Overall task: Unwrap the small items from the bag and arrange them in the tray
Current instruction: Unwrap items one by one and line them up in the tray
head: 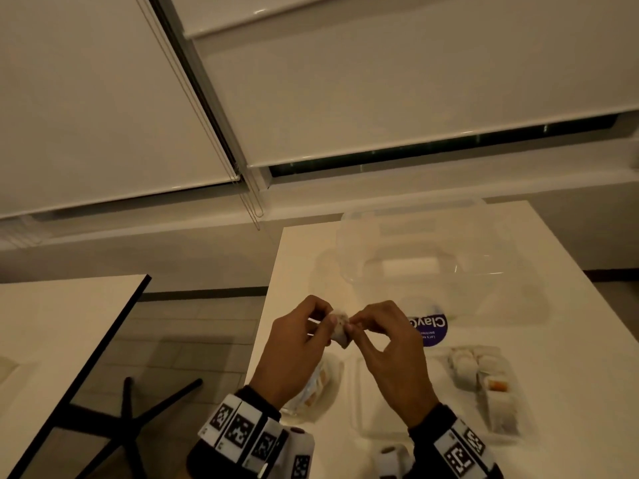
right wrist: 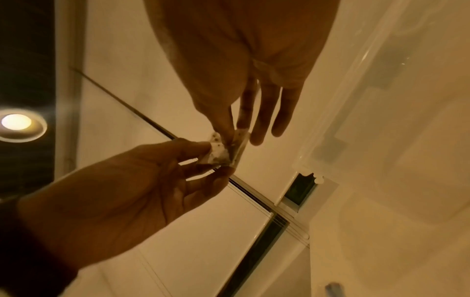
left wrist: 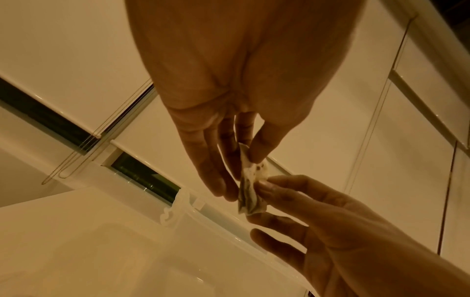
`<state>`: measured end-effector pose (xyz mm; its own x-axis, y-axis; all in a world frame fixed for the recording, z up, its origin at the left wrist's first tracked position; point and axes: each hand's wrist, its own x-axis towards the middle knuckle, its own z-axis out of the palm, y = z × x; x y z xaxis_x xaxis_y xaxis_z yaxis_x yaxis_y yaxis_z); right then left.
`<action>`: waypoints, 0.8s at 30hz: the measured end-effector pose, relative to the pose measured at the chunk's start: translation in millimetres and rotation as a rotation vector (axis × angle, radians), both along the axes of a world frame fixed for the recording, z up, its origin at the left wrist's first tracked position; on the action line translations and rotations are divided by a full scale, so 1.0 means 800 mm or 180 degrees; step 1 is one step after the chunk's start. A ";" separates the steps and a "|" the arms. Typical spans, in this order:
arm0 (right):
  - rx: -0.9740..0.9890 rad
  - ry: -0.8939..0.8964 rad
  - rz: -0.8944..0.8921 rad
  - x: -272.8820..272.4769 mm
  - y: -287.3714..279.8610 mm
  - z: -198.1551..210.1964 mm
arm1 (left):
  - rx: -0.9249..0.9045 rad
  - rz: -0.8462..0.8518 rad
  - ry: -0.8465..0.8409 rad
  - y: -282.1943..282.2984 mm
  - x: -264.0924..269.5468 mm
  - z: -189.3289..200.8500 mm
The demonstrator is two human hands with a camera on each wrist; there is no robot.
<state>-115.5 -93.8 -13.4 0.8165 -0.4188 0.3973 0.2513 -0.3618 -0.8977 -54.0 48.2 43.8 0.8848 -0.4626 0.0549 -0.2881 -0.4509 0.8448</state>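
Note:
Both hands hold one small wrapped item [head: 340, 335] in the air above the white table [head: 518, 305]. My left hand [head: 328, 326] pinches its left end and my right hand [head: 354, 326] pinches the crinkled wrapper at its right end. In the left wrist view the item [left wrist: 250, 186] sits between the left thumb and fingers, and the right hand [left wrist: 259, 199] pinches it from below. The right wrist view shows the item [right wrist: 221, 152] the same way. A clear tray [head: 359, 409] lies below my right hand with several pale pieces [head: 484, 382] along its right side. The bag [head: 318, 382] lies under my left wrist.
A clear plastic box [head: 415, 271] stands at the back of the table, with a purple-labelled round lid [head: 434, 331] in front of it. The table's left edge runs close by my left hand. A second table [head: 52, 340] and a black chair base [head: 138, 420] are to the left.

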 end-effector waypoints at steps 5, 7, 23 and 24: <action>-0.0227 0.0140 0.0142 -0.010 -0.009 0.003 | 0.0026 0.0122 0.0018 -0.014 -0.003 -0.003; 0.0136 0.0381 0.0453 -0.013 -0.015 0.006 | 0.0019 0.0097 -0.0098 -0.019 -0.007 -0.004; -0.0276 -0.0007 -0.0173 -0.031 -0.032 0.022 | -0.0853 0.0231 0.0371 -0.042 -0.031 0.009; -0.0355 -0.0035 -0.0234 -0.032 -0.033 0.022 | -0.0845 0.0264 0.0361 -0.042 -0.033 0.009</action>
<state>-141.1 -120.4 4.0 0.7806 -0.4302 0.4534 0.2299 -0.4769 -0.8483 -80.0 14.2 51.3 0.9264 -0.3711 0.0628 -0.1564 -0.2279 0.9610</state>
